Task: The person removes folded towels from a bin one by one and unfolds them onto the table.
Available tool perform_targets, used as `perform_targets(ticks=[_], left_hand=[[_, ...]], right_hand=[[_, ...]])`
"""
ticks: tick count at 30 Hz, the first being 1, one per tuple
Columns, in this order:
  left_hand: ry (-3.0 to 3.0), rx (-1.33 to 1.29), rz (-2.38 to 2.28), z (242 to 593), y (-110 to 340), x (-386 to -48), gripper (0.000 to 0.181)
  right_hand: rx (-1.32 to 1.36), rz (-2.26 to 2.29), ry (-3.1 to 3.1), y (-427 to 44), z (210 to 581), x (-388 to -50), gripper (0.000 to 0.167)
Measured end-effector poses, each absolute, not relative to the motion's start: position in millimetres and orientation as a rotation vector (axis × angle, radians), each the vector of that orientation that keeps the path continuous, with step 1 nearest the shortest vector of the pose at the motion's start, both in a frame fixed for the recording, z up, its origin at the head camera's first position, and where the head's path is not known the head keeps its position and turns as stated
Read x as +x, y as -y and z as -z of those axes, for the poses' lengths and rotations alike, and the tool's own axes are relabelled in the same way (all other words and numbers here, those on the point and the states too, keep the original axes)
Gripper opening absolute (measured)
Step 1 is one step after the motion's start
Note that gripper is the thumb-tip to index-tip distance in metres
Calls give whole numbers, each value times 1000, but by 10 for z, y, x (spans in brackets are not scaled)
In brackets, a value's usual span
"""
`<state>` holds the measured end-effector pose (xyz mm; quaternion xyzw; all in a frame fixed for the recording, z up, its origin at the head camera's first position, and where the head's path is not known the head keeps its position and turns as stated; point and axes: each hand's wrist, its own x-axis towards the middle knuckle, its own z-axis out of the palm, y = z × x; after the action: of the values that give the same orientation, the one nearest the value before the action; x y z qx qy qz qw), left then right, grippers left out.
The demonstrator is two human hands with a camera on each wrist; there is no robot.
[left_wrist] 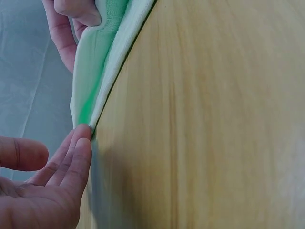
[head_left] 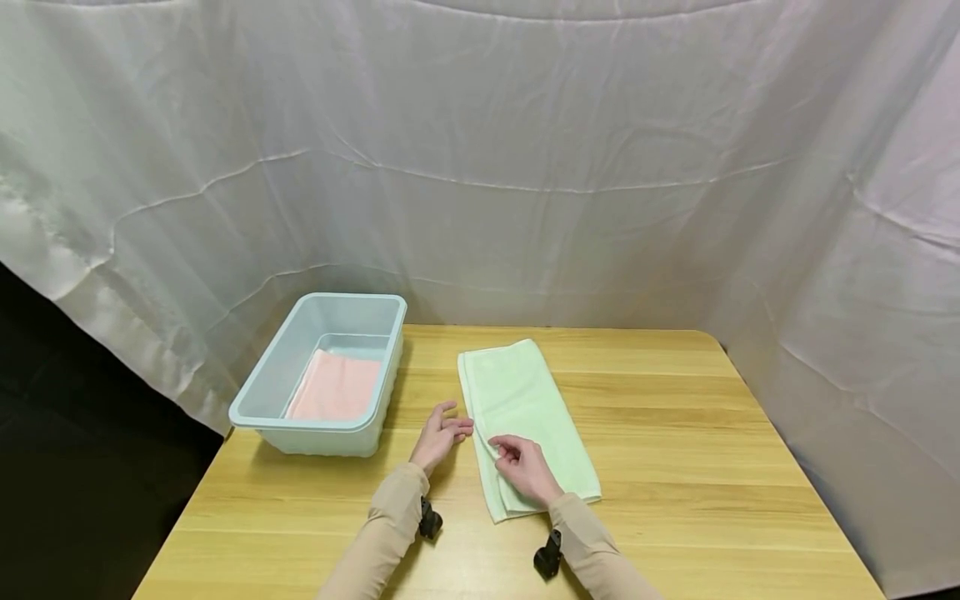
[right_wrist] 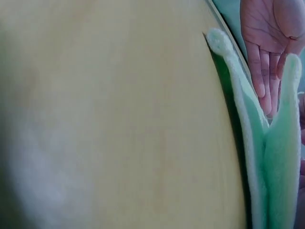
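A light green towel [head_left: 525, 408] lies folded lengthwise on the table, its upper layer lifted along the left edge. My right hand [head_left: 527, 469] pinches that raised edge between thumb and fingers; the left wrist view shows the grip on the towel [left_wrist: 90, 62]. At the towel's left side is my left hand [head_left: 438, 437], palm turned inward. Its fingers are extended, and their tips touch the towel's edge in the left wrist view, with the thumb held apart. Seen from the right wrist, the two layers of the towel [right_wrist: 281, 157] part in a V, and most of my right hand is out of frame.
Left of the towel stands a pale blue plastic bin [head_left: 390, 367] with a folded pink towel [head_left: 341, 387] on its bottom. The wooden table [head_left: 675, 450] reaches back to a grey-white curtain [head_left: 525, 225] that also hangs along both sides.
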<state>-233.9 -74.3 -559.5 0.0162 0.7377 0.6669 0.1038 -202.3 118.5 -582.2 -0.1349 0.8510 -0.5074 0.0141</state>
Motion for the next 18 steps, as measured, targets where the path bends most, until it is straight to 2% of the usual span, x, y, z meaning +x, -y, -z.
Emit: perform_targets(ticks=[4,11,18], left_hand=[[-2161,51,-1966,5595,739,-2345,48],[-2114,36,-1964,5563,723,-2339,52],[-2094,51,-1979,5539,715,-2322,58]], right_hand=[[-427,1595,-2656,-1199,5823,-2028,34],[-401,1594,-2724,-1203,5839,-2020,18],[-372,1637,-2715,-1198,5842,-2021,13]])
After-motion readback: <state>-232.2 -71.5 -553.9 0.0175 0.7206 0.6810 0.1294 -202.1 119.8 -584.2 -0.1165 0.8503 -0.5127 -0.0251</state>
